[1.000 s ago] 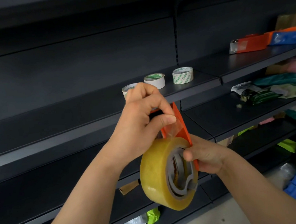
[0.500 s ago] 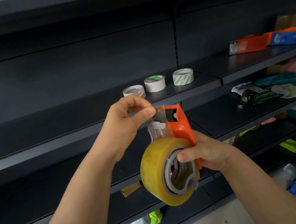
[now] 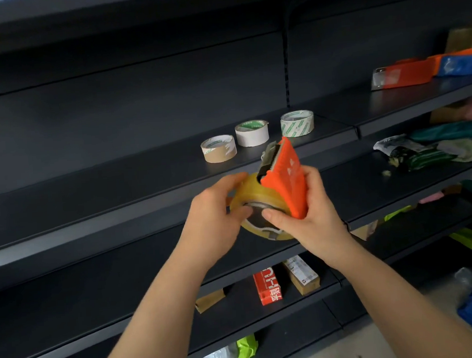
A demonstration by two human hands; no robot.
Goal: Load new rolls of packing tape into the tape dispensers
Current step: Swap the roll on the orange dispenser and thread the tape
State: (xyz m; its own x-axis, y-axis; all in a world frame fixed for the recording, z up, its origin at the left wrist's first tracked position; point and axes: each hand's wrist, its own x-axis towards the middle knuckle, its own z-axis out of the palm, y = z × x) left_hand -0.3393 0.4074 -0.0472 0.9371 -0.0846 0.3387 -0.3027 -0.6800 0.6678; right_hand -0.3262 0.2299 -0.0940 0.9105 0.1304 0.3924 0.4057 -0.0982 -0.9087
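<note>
Gripping tape roll [image 3: 253,190], left hand [image 3: 213,211]; right hand [image 3: 314,215] around orange dispenser [image 3: 291,180].

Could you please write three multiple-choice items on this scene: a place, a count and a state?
1. Where are the spare tape rolls? A floor; B dark shelf; C drawer.
2. How many spare rolls? A three; B two; C five.
3. The orange dispenser in the right hand is: A empty; B lying down; C carrying a yellowish roll.
Key: 1B, they stand on the shelf behind the hands; 2A, three in a row; 3C, the left hand grips the roll mounted on it.
</note>
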